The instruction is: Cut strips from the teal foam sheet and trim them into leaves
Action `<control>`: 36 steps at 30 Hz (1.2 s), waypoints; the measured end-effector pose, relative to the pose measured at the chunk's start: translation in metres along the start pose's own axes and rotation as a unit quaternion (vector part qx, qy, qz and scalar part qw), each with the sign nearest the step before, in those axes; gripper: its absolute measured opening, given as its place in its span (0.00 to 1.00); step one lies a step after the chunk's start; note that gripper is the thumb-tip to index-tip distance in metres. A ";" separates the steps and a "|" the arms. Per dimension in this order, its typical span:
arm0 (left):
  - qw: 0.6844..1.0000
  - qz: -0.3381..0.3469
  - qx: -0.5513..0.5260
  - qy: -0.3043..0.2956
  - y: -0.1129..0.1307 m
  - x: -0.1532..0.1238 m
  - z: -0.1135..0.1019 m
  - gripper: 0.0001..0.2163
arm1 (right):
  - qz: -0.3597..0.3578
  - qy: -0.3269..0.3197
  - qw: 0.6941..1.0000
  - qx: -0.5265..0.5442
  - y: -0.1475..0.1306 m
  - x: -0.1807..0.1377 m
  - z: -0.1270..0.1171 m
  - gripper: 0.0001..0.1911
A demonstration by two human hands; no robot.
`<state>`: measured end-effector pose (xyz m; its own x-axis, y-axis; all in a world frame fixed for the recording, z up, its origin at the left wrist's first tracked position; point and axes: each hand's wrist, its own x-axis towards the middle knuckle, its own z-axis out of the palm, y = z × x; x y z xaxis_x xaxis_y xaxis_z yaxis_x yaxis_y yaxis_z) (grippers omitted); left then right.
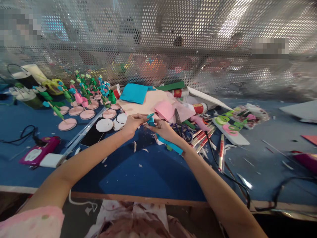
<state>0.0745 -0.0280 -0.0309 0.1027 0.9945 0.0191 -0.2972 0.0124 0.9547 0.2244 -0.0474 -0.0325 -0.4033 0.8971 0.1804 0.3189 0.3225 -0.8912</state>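
Both my hands meet above the middle of the blue table (138, 172). My left hand (135, 121) pinches the tip of a small teal paper piece (150, 116), fingers closed on it. Facing it, my right hand (162, 128) grips the same blue-teal paper, and a teal strip (170, 145) runs down under its wrist. Behind the hands lie a pink folded sheet (163, 109), a peach sheet (146, 102) and a blue sheet (133, 93).
Pink round bases with green and blue paper figures (81, 99) fill the back left. White discs (104, 125), a black phone (92, 136), a pink device (39, 152), scissors (182, 129), glue sticks (200, 107), pens (221, 152) and cables (277, 191) lie around. Perforated metal screen (173, 49) behind.
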 end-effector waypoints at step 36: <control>0.995 -0.085 0.027 0.043 0.010 -0.005 0.004 0.10 | 0.006 -0.045 0.996 0.074 -0.002 -0.001 -0.003 0.26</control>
<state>0.0748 -0.0333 -0.0204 0.0644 0.9836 -0.1684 -0.2310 0.1789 0.9564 0.2271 -0.0479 -0.0300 -0.4766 0.8684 0.1369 0.1977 0.2576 -0.9458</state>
